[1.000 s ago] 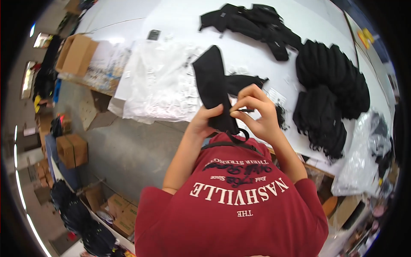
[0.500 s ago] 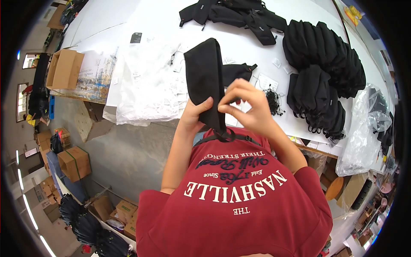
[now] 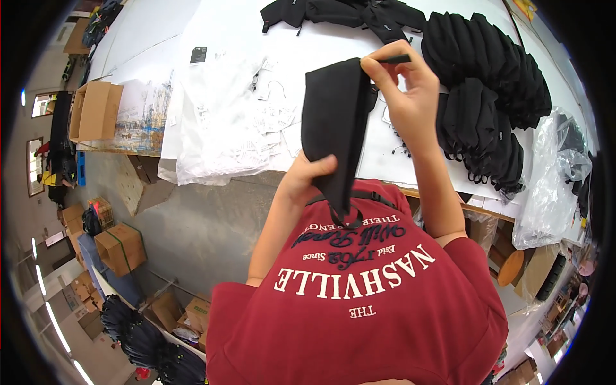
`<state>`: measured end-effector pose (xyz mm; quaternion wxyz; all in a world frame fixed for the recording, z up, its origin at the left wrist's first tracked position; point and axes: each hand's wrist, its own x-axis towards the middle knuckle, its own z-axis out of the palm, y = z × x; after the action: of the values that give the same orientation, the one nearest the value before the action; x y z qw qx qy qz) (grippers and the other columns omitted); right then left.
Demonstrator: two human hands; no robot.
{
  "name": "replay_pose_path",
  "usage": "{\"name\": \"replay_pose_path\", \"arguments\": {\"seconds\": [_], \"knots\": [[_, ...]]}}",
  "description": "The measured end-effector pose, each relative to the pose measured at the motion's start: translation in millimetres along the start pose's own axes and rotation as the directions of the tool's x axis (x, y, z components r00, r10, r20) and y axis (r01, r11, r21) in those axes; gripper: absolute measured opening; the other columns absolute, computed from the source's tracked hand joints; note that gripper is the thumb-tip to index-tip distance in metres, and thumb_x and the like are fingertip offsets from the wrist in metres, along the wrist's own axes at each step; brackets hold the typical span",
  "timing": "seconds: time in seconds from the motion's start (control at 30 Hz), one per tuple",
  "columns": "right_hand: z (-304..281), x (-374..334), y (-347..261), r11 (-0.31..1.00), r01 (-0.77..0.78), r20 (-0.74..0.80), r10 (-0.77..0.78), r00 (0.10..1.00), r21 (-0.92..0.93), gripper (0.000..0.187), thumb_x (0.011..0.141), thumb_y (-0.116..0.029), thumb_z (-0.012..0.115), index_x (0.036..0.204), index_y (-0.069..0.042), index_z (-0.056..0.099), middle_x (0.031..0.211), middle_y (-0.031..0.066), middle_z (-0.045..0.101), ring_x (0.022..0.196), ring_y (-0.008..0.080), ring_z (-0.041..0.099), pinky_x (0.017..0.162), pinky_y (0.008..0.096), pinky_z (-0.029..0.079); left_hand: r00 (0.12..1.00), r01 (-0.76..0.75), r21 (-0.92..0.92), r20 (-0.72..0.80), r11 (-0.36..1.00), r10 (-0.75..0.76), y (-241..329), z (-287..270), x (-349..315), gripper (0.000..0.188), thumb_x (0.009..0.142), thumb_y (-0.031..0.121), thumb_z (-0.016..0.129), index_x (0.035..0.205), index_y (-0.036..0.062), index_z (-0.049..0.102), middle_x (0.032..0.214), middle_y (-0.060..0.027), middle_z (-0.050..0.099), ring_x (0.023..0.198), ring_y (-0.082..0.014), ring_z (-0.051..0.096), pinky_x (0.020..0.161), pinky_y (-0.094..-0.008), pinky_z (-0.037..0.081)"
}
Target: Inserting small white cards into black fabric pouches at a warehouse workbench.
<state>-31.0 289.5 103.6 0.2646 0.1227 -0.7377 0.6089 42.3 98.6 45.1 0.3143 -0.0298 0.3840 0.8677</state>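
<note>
A folded black fabric piece [image 3: 330,112], long and tapering, is held upright in front of my chest above the table's near edge. My left hand [image 3: 309,174] grips its lower part, thumb across the front and fingers hidden behind. A dark loop [image 3: 346,221] hangs from its lower tip against the red shirt. At the top right corner, my right hand [image 3: 410,86] pinches the fabric between thumb and forefinger. A short black strip [image 3: 396,59] sticks out to the right by those fingers; I cannot tell whether it joins the piece.
Black fabric pieces [image 3: 468,51] lie in stacked rows at the right, with more black pieces [image 3: 346,11] along the back. Clear plastic sheeting [image 3: 218,138] with small papers covers the table's left part. A plastic bag [image 3: 548,186] hangs at the right edge. An open cardboard box [image 3: 96,112] stands far left.
My right hand has moved up from beside the middle of the fabric piece to its top corner, now pinching it. My left hand and the piece have shifted slightly right.
</note>
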Motion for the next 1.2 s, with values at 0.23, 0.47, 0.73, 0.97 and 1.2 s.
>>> {"name": "replay_pose_path", "arguments": {"seconds": [0.23, 0.47, 0.73, 0.97, 1.2], "knots": [[12.8, -57.3, -26.6, 0.965, -0.257, 0.470, 0.200, 0.860, 0.060, 0.007, 0.078, -0.007, 0.068, 0.078, -0.004, 0.062, 0.073, 0.0002, 0.056, 0.060, 0.0084, 0.047, 0.052, 0.0218, 0.034, 0.992, -0.102, -0.252, -0.096, 0.962, 0.080, -5.0, -18.7, 18.1, 0.035, 0.092, 0.027, 0.055, 0.109, -0.0032, 0.057, 0.095, -0.0091, 0.064, 0.086, -0.0196, 0.062, 0.075, -0.0331, 0.051], [-5.1, -58.4, -0.9, 0.872, -0.447, 0.148, 0.425, 0.893, 0.197, 0.009, 0.081, -0.012, 0.069, 0.083, -0.004, 0.065, 0.072, -0.0019, 0.060, 0.060, 0.0040, 0.046, 0.057, 0.0205, 0.037, 0.977, 0.093, -0.014, -0.190, 0.996, -0.094, -11.9, -20.6, 12.3, 0.033, 0.091, 0.020, 0.057, 0.115, -0.0016, 0.053, 0.096, -0.0122, 0.063, 0.082, -0.0238, 0.065, 0.066, -0.0355, 0.057], [-84.5, -118.2, 42.9, 0.721, -0.513, -0.125, 0.628, 0.768, 0.467, 0.030, 0.092, -0.013, 0.054, 0.120, -0.005, 0.058, 0.090, 0.0012, 0.060, 0.078, 0.0065, 0.053, 0.071, 0.0217, 0.045, 0.958, 0.208, -0.022, -0.198, 0.978, -0.208, -16.2, -29.6, 30.8, 0.032, 0.093, 0.026, 0.054, 0.111, -0.0016, 0.053, 0.100, -0.0054, 0.058, 0.082, -0.0180, 0.054, 0.067, -0.0311, 0.046], [-238.4, -357.1, 152.9, 0.058, -0.998, -0.984, 0.174, 0.035, -0.025, 0.052, 0.071, -0.019, 0.071, 0.118, -0.007, 0.053, 0.118, 0.0138, 0.046, 0.104, 0.0282, 0.050, 0.091, 0.0385, 0.041, 0.957, 0.271, -0.165, -0.060, 0.948, -0.284, -26.0, -24.5, 47.9, 0.024, 0.093, 0.019, 0.054, 0.103, -0.0028, 0.054, 0.085, -0.0114, 0.059, 0.075, -0.0210, 0.058, 0.060, -0.0328, 0.050], [-243.2, -328.7, 156.9, -0.113, -0.935, -0.884, 0.380, 0.273, -0.337, 0.086, 0.062, -0.033, 0.075, 0.137, -0.013, 0.039, 0.144, 0.0111, 0.028, 0.134, 0.0320, 0.022, 0.108, 0.0467, 0.017, 0.928, 0.320, -0.053, -0.182, 0.946, -0.325, -25.4, 1.5, 51.3, 0.017, 0.095, 0.021, 0.050, 0.096, 0.0041, 0.049, 0.079, -0.0003, 0.041, 0.063, -0.0108, 0.035, 0.054, -0.0261, 0.029]]}}
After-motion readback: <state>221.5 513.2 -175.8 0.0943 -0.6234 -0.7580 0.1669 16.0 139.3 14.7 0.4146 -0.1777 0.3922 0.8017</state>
